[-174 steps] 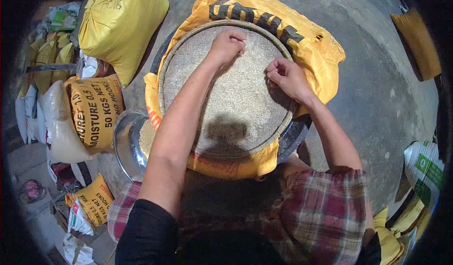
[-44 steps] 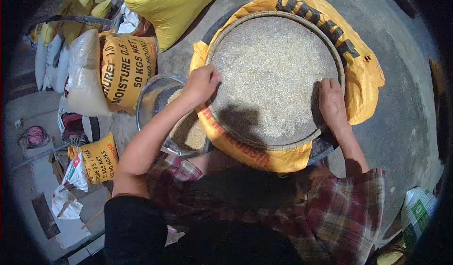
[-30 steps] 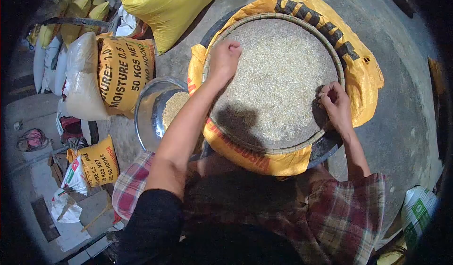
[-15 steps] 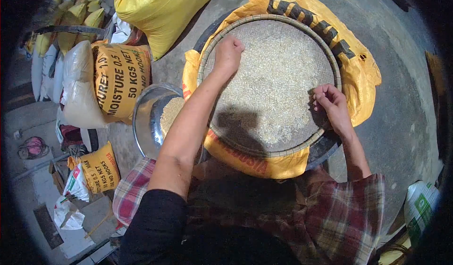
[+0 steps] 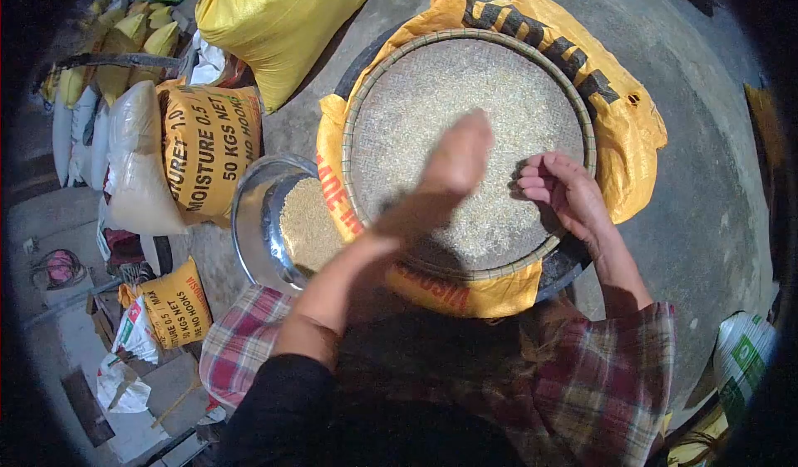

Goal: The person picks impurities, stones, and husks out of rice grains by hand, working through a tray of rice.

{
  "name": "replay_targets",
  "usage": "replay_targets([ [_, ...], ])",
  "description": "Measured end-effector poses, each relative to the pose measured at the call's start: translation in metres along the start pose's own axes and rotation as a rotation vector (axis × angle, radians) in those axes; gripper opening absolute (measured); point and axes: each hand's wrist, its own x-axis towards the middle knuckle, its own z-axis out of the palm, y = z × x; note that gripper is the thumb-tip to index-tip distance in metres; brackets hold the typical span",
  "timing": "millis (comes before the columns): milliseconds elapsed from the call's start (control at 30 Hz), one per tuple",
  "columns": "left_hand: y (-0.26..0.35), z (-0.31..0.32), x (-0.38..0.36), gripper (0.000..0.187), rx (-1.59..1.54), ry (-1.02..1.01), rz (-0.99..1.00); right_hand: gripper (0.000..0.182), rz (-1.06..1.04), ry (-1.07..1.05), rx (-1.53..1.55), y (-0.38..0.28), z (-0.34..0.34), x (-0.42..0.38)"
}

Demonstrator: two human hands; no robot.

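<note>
A round woven bamboo sieve (image 5: 356, 126) with a bound rim holds a thin spread of pale grain (image 5: 499, 226). Above the middle of the grain is my left hand (image 5: 461, 155), smeared by motion, so its fingers cannot be made out. My right hand (image 5: 569, 193) hovers inside the sieve's right rim, palm turned left. Its fingers are loosely curled and apart, with nothing visible in them. Under the sieve lies an orange woven sack (image 5: 636, 143), draped over a dark round tub (image 5: 569, 272).
At the left of the sieve stands a metal basin (image 5: 249, 234) with tan grain (image 5: 312, 226). Behind it are a printed orange sack (image 5: 212, 151) and a full yellow sack (image 5: 283, 27). A smaller orange sack (image 5: 179, 301) sits at lower left. Concrete floor (image 5: 698, 218) extends right.
My left hand has moved from the sieve's upper left toward its middle, and its closed fingers are now blurred. My right hand has shifted slightly left, its pinched fingers loosened.
</note>
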Motion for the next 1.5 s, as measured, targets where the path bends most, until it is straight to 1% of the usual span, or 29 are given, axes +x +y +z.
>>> replay_targets([
  [33, 0.02, 0.009, -0.005, 0.009, -0.022, -0.175, -0.193, 0.022, 0.062, 0.007, 0.038, 0.0, 0.005, 0.0],
  [67, 0.03, 0.013, -0.01, 0.009, -0.025, -0.172, -0.193, 0.024, 0.099, -0.037, 0.104, 0.003, 0.007, 0.002],
  [100, 0.039, 0.017, -0.014, 0.008, -0.049, -0.155, -0.115, 0.024, 0.098, -0.034, 0.099, 0.006, 0.009, 0.003],
  [167, 0.049, 0.024, -0.018, 0.009, -0.099, -0.127, 0.045, 0.025, 0.05, 0.04, 0.244, 0.015, 0.007, 0.001],
  [200, 0.047, 0.023, -0.014, 0.008, -0.139, -0.114, 0.005, 0.026, 0.017, -0.017, 0.27, 0.02, -0.003, 0.004],
  [300, 0.03, 0.016, 0.005, 0.008, -0.083, -0.113, -0.037, 0.026, 0.059, 0.006, 0.164, 0.011, -0.001, -0.002],
  [367, 0.031, 0.013, 0.01, 0.007, -0.119, -0.141, -0.024, 0.026, 0.044, 0.038, 0.151, 0.006, 0.0, -0.006],
  [433, 0.032, 0.017, 0.007, 0.009, -0.128, -0.276, 0.057, 0.027, 0.026, 0.012, 0.209, 0.006, -0.002, -0.006],
  [467, 0.033, 0.02, 0.004, 0.011, -0.224, -0.378, 0.164, 0.027, 0.023, 0.016, 0.213, 0.009, -0.006, -0.005],
  [500, 0.038, 0.023, 0.0, 0.011, -0.224, -0.382, 0.164, 0.027, 0.024, 0.02, 0.275, 0.011, -0.009, -0.003],
  [567, 0.047, 0.028, -0.006, 0.013, -0.158, -0.249, 0.337, 0.028, 0.029, 0.023, 0.337, 0.014, -0.012, -0.002],
  [600, 0.046, 0.028, -0.005, 0.014, -0.272, -0.268, 0.238, 0.028, 0.027, 0.053, 0.294, 0.011, -0.008, -0.005],
  [633, 0.041, 0.024, -0.002, 0.014, -0.272, -0.268, 0.236, 0.028, 0.024, 0.083, 0.25, 0.009, -0.006, -0.008],
  [700, 0.019, 0.011, 0.005, 0.012, -0.24, -0.054, -0.044, 0.028, 0.046, 0.087, 0.235, 0.009, -0.008, -0.011],
  [767, -0.018, -0.008, 0.014, 0.011, -0.123, 0.171, -0.21, 0.027, 0.063, 0.087, 0.221, 0.008, -0.009, -0.013],
  [833, -0.059, -0.035, 0.021, 0.015, 0.196, 0.349, -0.141, 0.026, 0.084, 0.132, 0.191, 0.008, -0.008, -0.015],
  [867, -0.068, -0.04, 0.022, 0.015, 0.198, 0.349, -0.14, 0.026, 0.084, 0.131, 0.191, 0.008, -0.008, -0.016],
  [933, -0.078, -0.047, 0.024, 0.016, 0.247, 0.34, -0.307, 0.025, 0.083, 0.133, 0.178, 0.009, -0.006, -0.015],
  [1033, -0.085, -0.036, 0.029, 0.018, 0.339, 0.316, -0.23, 0.025, 0.075, 0.082, 0.15, 0.013, -0.005, -0.013],
  [1100, -0.088, -0.031, 0.039, 0.014, 0.331, 0.348, -0.225, 0.024, 0.083, 0.091, 0.154, 0.014, -0.002, -0.013],
  [1167, -0.086, -0.033, 0.047, 0.01, 0.287, 0.236, -0.297, 0.024, 0.09, 0.096, 0.159, 0.015, -0.001, -0.014],
  [1200, -0.079, -0.032, 0.048, 0.01, 0.287, 0.238, -0.298, 0.025, 0.095, 0.098, 0.145, 0.017, -0.002, -0.013],
  [1267, -0.055, -0.022, 0.043, 0.011, 0.271, 0.302, -0.162, 0.025, 0.101, 0.098, 0.132, 0.016, 0.0, -0.012],
  [1333, -0.017, -0.005, 0.024, 0.008, 0.055, 0.171, -0.081, 0.026, 0.112, 0.118, 0.149, 0.012, 0.006, -0.014],
  [1367, 0.008, 0.009, 0.012, 0.007, 0.071, 0.061, -0.165, 0.026, 0.114, 0.115, 0.147, 0.014, 0.004, -0.011],
  [1400, 0.026, 0.018, -0.001, 0.008, 0.002, -0.081, -0.167, 0.027, 0.119, 0.074, 0.233, 0.018, -0.001, -0.006],
  [1433, 0.043, 0.025, -0.017, 0.009, -0.285, -0.16, -0.183, 0.028, 0.123, 0.033, 0.318, 0.02, -0.004, -0.003],
  [1467, 0.054, 0.031, -0.021, 0.013, -0.097, -0.195, -0.005, 0.028, 0.123, 0.033, 0.314, 0.021, -0.002, -0.004],
  [1500, 0.058, 0.031, -0.021, 0.013, -0.101, -0.193, -0.004, 0.029, 0.117, 0.074, 0.376, 0.022, 0.0, -0.005],
])
